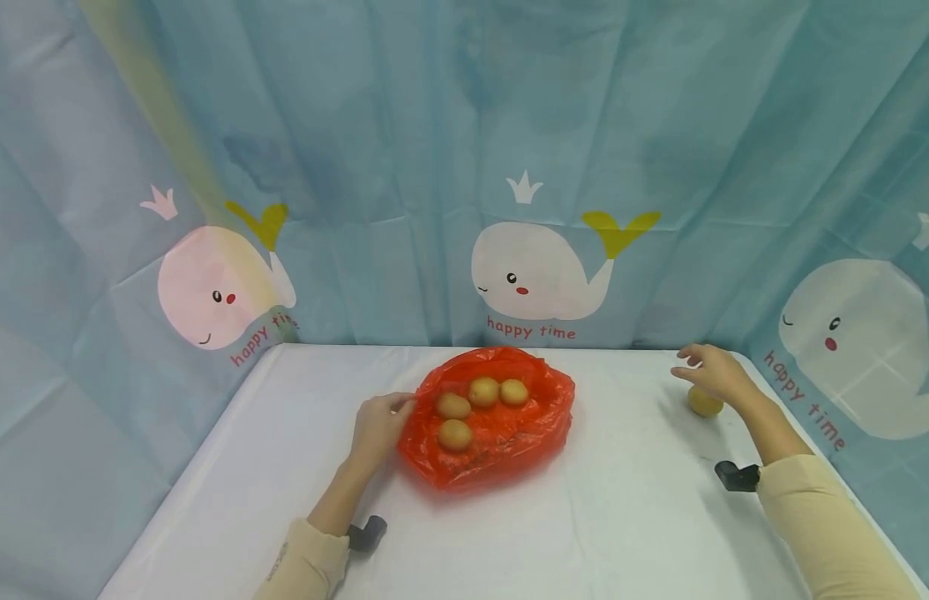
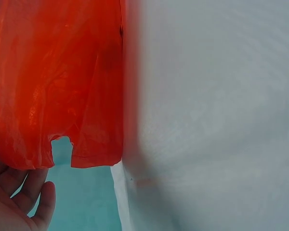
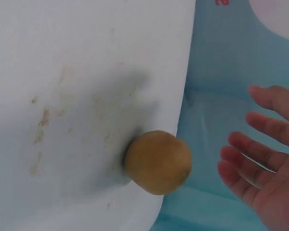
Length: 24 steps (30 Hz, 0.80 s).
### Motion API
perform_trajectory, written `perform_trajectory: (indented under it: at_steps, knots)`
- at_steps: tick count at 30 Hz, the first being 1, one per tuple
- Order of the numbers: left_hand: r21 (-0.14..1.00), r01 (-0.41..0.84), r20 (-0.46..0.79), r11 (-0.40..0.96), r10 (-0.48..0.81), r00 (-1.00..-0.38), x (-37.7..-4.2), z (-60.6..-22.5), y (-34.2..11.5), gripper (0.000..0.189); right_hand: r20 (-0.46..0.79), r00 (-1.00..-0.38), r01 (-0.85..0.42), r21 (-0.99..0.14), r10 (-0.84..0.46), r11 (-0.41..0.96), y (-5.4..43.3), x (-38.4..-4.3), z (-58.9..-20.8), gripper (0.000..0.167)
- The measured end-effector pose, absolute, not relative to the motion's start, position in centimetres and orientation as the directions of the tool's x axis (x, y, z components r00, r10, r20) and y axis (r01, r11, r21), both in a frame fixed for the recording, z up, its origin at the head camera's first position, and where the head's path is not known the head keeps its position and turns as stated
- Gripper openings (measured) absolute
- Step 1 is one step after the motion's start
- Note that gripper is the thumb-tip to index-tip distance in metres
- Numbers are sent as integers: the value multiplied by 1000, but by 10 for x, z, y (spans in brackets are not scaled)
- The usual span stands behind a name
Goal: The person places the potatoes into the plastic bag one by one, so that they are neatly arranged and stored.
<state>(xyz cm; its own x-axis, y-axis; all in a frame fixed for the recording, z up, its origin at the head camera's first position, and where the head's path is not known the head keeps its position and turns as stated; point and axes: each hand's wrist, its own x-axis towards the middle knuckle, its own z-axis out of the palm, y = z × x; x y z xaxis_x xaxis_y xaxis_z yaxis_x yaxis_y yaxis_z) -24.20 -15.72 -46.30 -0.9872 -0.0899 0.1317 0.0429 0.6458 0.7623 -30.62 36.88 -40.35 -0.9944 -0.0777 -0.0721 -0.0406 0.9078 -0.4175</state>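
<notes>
A red plastic bag (image 1: 509,450) lies spread on the white table with several potatoes (image 1: 455,435) in it. My left hand (image 1: 379,427) is at the bag's left edge. In the left wrist view its fingers (image 2: 34,185) reach up to the red plastic, partly hidden by it, while the thumb stands apart. My right hand (image 1: 715,373) hovers over a single potato (image 1: 706,403) at the table's far right. The right wrist view shows this round potato (image 3: 158,162) on the table, apart from the loosely spread fingers (image 3: 253,149).
A white cloth (image 1: 299,467) covers the table. Behind and at both sides hangs a blue curtain (image 1: 404,167) with printed whales. Brownish marks (image 3: 41,125) dot the cloth near the single potato. A dark wrist camera (image 1: 736,476) juts from the right sleeve.
</notes>
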Motion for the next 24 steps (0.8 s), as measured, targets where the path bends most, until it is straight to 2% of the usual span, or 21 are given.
perform_trajectory:
  at_steps: [10,18,24]
  knots:
    - [748,66,152,661,-74,-986,-242,-467,-157,28,-123,-992,21,-423,-34,906,389,-305,-416,58]
    - [749,81,165,657,-66,-984,-243,-464,-157,27,-113,-994,42,-419,-7,907,400,-300,-422,54]
    - [746,74,158,661,-68,-985,-245,-465,-159,28,-138,-990,72,-424,14,903,409,-297,-432,59]
